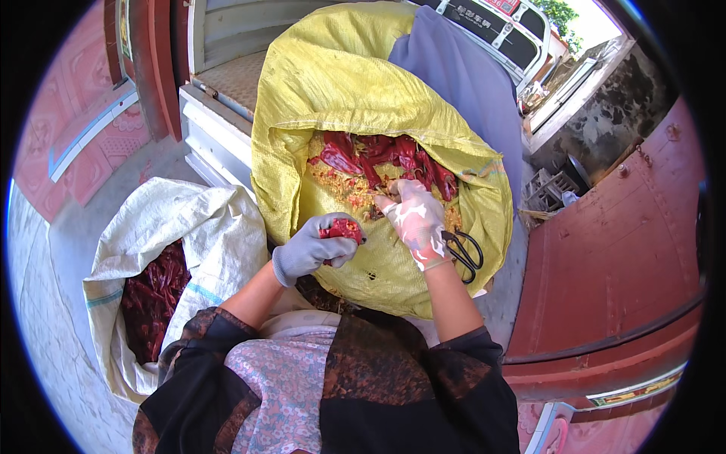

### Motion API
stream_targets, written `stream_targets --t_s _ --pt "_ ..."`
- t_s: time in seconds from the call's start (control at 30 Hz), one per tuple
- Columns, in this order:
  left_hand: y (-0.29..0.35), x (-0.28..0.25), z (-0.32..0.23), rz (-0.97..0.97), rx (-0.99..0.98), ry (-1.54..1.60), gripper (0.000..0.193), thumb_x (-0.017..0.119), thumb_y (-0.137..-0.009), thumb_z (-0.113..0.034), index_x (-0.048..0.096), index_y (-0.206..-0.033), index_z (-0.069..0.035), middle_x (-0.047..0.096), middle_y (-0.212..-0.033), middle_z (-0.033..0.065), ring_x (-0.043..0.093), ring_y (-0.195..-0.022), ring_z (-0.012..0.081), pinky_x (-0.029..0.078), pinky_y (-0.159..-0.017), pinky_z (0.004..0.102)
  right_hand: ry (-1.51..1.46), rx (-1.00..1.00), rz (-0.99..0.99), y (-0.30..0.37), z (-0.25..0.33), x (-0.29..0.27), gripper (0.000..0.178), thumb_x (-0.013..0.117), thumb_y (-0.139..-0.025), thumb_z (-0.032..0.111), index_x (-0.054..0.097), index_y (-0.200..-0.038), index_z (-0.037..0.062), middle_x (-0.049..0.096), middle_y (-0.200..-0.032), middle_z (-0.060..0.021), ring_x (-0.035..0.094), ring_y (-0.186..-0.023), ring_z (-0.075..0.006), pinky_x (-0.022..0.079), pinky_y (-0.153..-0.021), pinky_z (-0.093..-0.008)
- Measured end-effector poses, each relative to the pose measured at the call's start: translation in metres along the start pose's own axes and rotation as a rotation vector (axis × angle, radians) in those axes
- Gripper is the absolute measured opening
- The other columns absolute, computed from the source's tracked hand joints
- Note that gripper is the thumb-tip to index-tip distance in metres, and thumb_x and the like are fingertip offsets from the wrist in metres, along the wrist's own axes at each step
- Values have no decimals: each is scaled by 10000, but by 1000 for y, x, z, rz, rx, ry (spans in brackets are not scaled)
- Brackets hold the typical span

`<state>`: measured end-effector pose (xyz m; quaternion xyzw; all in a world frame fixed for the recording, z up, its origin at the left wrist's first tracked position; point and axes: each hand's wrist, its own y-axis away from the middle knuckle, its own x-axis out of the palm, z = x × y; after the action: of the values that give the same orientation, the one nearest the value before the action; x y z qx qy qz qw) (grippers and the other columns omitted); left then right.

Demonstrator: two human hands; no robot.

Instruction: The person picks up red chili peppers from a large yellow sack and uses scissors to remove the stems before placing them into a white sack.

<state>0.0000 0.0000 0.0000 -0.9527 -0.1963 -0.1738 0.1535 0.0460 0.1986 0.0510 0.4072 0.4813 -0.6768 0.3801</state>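
Note:
My left hand (306, 250), in a grey glove, is closed around a red chili pepper (342, 229) with pale seeds showing on it. My right hand (416, 219), gloved in pink and white camouflage, reaches over loose yellow seeds (344, 189) with its fingers bent in; whatever they pinch is too small to make out. Beside its wrist lie the black looped handles of scissors (470, 257), their blades out of sight. Several whole red dried chili peppers (408, 155) rest at the far side of the open yellow woven sack (378, 284), just beyond my hands.
At the left stands a white woven sack (212, 250) with dark red chili peppers (157, 299) inside. Behind it is a white vehicle bed (219, 132). A bluish-grey cloth (461, 68) drapes behind the yellow sack. A red metal door (612, 250) fills the right side.

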Motion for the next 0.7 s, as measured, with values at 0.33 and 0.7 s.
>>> stream_targets --t_s 0.33,0.7 --pt "-2 2 -10 -172 190 -160 190 608 -774 -47 586 -953 12 622 -1007 122 582 -930 192 449 -828 287 -386 145 -125 9 -13 -23 156 586 -786 170 609 -723 30 619 -694 -160 605 -650 -303 453 -598 -361" --pt "-10 30 -20 -142 210 -514 279 648 -774 -51 523 -1022 -31 593 -1064 98 564 -929 117 434 -818 253 -1021 284 382 42 16 -66 156 570 -860 124 595 -852 -30 645 -735 -78 572 -622 -96 407 -533 -198"
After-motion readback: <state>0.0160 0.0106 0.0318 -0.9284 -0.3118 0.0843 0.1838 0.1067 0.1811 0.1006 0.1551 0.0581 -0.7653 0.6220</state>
